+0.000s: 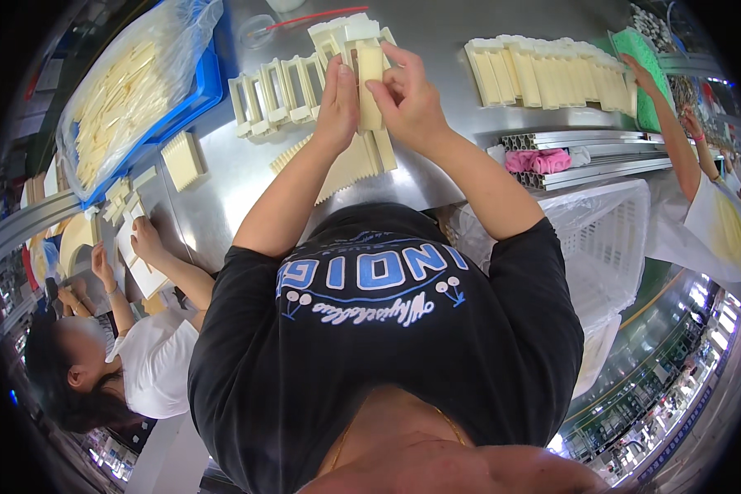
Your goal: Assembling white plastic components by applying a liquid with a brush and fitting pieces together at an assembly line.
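At the far middle of the metal table, my left hand (339,105) and my right hand (407,97) meet around a long cream plastic piece (371,64). My right thumb and fingers pinch it, thumb on its face. The left fingers press along its left side, against what seems to be a pale frame partly hidden by them. Right beneath my hands lies a fanned stack of cream plastic strips (350,171). Left of them stands a row of open cream plastic frames (273,95). More pale pieces (337,31) lie just beyond my fingertips.
A blue bin (210,78) lined with clear plastic holds many cream pieces at left. A row of assembled-looking cream parts (552,72) lies at right, near metal profiles (601,142) and a pink cloth (539,160). A white basket (609,222) stands below. Co-workers' arms (177,267) reach in.
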`<move>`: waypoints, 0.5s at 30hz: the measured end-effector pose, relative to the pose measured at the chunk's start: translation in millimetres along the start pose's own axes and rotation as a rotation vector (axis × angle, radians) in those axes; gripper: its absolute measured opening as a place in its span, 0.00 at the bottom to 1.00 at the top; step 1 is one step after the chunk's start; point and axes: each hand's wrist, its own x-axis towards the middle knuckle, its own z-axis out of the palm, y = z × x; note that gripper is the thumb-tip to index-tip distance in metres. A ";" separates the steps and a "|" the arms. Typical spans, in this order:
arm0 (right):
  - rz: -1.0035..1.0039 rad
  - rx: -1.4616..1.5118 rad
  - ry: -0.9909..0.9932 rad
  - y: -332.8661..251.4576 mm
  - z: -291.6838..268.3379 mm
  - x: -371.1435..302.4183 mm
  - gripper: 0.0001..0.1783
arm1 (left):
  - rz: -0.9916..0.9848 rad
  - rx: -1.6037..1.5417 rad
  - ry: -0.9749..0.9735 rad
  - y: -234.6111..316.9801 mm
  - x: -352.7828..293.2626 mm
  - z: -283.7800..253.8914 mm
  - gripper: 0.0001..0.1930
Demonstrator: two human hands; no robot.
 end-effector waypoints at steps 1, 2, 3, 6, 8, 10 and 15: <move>0.012 -0.043 -0.028 -1.7 -1.8 1.1 0.25 | -0.001 0.000 -0.002 -0.9 -0.3 0.2 0.23; 0.014 -0.044 -0.026 -1.5 -2.4 1.3 0.25 | 0.004 0.020 -0.018 -2.0 -0.8 0.0 0.23; 0.035 -0.040 -0.059 -0.9 -2.7 1.7 0.25 | 0.010 0.039 -0.034 -3.5 -1.4 -0.3 0.23; -0.056 -0.128 -0.032 -0.3 1.7 1.2 0.24 | 0.012 0.025 0.053 -21.3 -1.3 -5.3 0.20; -0.160 -0.226 0.032 3.1 -0.4 1.4 0.24 | -0.045 -0.058 0.042 -4.1 -1.5 3.3 0.17; -0.226 -0.471 -0.001 4.8 -5.6 2.4 0.22 | -0.097 -0.142 0.033 0.9 0.2 6.2 0.16; 0.131 -0.258 -0.203 3.4 -11.5 7.3 0.20 | -0.053 -0.011 0.060 -16.4 1.9 9.3 0.21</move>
